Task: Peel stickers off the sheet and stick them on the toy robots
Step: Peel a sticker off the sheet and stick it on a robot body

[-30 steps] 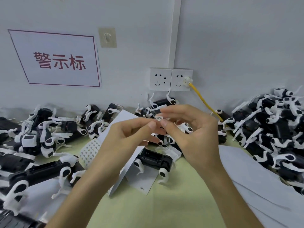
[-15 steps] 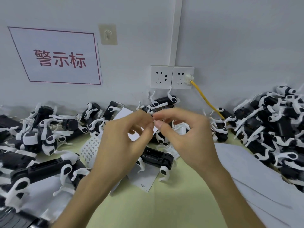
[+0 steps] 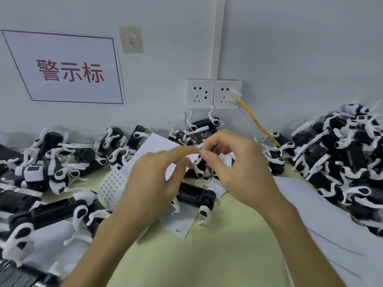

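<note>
My left hand [image 3: 153, 183] holds the white sticker sheet [image 3: 154, 146], whose printed sticker rows [image 3: 112, 183] show below my wrist. Its thumb and forefinger reach up to meet my right hand [image 3: 238, 168]. That hand pinches a small white sticker [image 3: 199, 147] at the fingertips, above the sheet's top edge. A black toy robot [image 3: 196, 193] with white legs lies on the table right under both hands. Heaps of the same robots lie at the left [image 3: 51, 166] and at the right [image 3: 342, 158].
A white paper piece [image 3: 180, 224] lies under the nearest robot. Large white sheets [image 3: 310, 206] cover the green table [image 3: 207, 255] at the right. Wall sockets [image 3: 213, 94] with a yellow cable [image 3: 255, 119] sit behind, and more robots line the wall.
The fingertips of both hands stay together and have risen slightly. The printed sticker, plainly seen a second ago, is now mostly hidden between the fingers.
</note>
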`<state>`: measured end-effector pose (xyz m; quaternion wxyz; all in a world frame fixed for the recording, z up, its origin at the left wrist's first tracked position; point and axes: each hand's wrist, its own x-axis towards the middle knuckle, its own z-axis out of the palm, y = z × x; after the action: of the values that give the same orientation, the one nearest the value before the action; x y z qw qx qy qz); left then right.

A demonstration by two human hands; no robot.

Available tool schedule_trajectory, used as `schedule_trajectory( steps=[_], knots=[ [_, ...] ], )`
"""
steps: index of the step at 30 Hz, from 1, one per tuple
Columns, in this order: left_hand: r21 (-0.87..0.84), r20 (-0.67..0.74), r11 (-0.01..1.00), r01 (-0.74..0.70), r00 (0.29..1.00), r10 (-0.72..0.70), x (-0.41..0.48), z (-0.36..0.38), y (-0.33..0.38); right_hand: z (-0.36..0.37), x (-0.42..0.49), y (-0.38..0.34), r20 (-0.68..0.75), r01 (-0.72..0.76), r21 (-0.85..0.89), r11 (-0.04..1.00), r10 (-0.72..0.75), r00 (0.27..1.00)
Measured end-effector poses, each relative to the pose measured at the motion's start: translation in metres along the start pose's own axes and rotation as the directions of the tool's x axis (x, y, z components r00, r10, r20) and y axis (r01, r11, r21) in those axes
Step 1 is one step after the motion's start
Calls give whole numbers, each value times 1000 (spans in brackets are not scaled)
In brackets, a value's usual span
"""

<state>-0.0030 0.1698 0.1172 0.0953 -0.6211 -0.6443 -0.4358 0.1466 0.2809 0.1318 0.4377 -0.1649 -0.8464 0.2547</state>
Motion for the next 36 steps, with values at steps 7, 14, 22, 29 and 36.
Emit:
schedule_trajectory(
  steps=[7,14,22,29,36],
  knots=[
    [326,547,943,-74,828,-125,-18,48,-44,-12,2,1,-79,-48,108,993,57,995],
    [387,335,915,-115,942,-23,-23,67,-59,-13,2,0,-114,-37,177,983,58,992],
    [-377,-118,896,236,947,-299,-10,40,-24,-18,1,-7,-291,54,332,942,47,955],
    [-780,340,315,541,788,-513,-2,19,0,-23,3,-16,-14,-112,592,798,149,989],
    [-768,476,237,595,778,-409,-2,17,8,-14,1,-12,177,-311,422,852,258,950]
  ],
)
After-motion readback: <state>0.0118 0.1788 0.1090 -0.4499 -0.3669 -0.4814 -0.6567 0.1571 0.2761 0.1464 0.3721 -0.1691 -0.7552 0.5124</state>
